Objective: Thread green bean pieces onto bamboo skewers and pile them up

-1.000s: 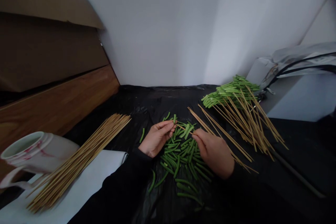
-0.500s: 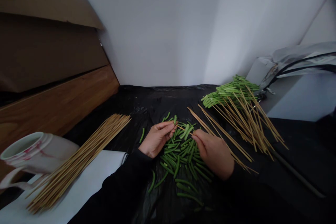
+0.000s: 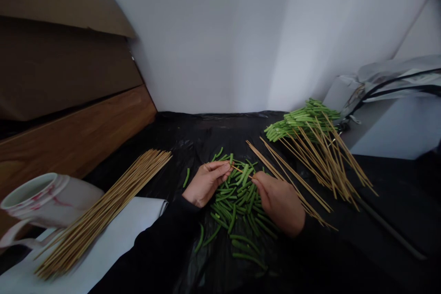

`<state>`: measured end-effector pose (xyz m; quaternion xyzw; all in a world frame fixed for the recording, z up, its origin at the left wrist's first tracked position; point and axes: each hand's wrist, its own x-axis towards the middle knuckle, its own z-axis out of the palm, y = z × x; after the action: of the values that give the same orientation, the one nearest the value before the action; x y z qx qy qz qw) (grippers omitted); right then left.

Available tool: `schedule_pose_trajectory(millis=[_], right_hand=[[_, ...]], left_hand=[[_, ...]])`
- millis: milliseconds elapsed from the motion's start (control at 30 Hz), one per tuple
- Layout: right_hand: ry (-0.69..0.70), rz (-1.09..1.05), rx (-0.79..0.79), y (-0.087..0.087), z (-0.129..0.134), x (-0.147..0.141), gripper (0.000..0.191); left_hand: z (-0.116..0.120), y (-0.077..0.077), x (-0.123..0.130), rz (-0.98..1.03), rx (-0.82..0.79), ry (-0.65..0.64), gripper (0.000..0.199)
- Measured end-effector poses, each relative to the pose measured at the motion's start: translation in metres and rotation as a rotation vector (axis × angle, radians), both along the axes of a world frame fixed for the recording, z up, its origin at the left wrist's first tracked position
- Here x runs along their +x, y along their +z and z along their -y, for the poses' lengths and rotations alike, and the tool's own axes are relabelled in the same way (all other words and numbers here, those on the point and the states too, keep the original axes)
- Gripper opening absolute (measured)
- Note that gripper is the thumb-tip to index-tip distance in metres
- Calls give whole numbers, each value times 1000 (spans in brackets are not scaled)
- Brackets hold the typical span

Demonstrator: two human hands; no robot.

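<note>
My left hand (image 3: 209,181) is closed in a pinch on a short cut piece of green bean (image 3: 231,159). A thin bamboo skewer (image 3: 237,168) runs from that piece to my right hand (image 3: 283,203), whose fingers are closed round it. A few cut bean pieces (image 3: 245,174) sit crosswise on the skewer close to the right fingertips. Whether the skewer's tip has entered the piece in my left hand is hidden by the fingers. Below both hands spreads a loose pile of cut green beans (image 3: 223,209) on black plastic sheeting (image 3: 206,133).
Left, a bundle of bamboo skewers (image 3: 106,211) lies on white paper (image 3: 138,220) beside a white mug (image 3: 65,197). Right, loose skewers (image 3: 292,179) lie near a heap of loaded skewers (image 3: 303,119). A white wall (image 3: 213,41) closes the back; a cardboard box (image 3: 62,64) stands left.
Both hands keep their grips and have hardly moved. My right hand has shifted very slightly to the left, and the bean piece in my left hand a touch to the right.
</note>
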<state>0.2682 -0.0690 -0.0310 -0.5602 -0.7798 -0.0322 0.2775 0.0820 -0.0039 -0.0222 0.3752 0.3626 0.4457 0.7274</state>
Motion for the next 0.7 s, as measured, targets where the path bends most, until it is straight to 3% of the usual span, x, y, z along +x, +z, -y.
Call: schedule_pose_trajectory(millis=[700], right_hand=[[0,-30,-9,-1,1,-1,29]], left_hand=[[2,0,1,-47,28,-45,24]])
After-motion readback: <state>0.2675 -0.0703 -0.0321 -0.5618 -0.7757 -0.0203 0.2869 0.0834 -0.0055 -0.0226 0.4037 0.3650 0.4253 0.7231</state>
